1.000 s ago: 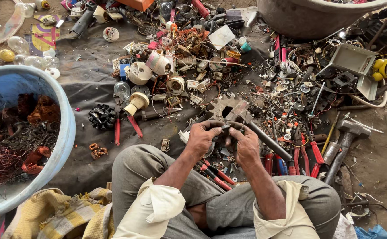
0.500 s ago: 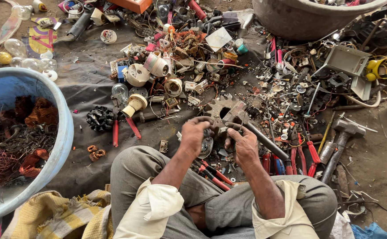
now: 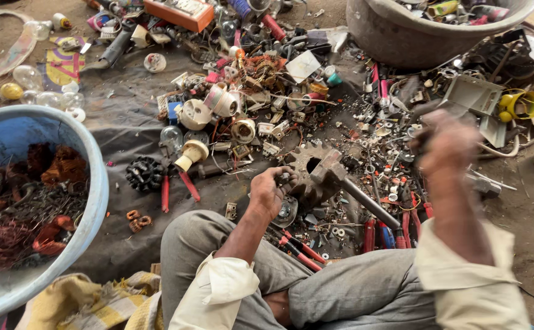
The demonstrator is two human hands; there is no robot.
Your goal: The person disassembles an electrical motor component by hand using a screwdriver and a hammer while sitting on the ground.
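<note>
Person seated on the floor amid scrap, left hand (image 3: pixel 270 192) gripping a small metal part (image 3: pixel 286 211) beside a rusty toothed gear on a shaft (image 3: pixel 316 174), right hand (image 3: pixel 447 143) raised and blurred, grip unclear, blue tub (image 3: pixel 99 183) of copper wire at left

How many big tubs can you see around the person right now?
2. A blue tub holding copper wire scrap sits at the left edge; a grey tub of mixed parts sits at the top right. Others may lie outside the view.
</note>
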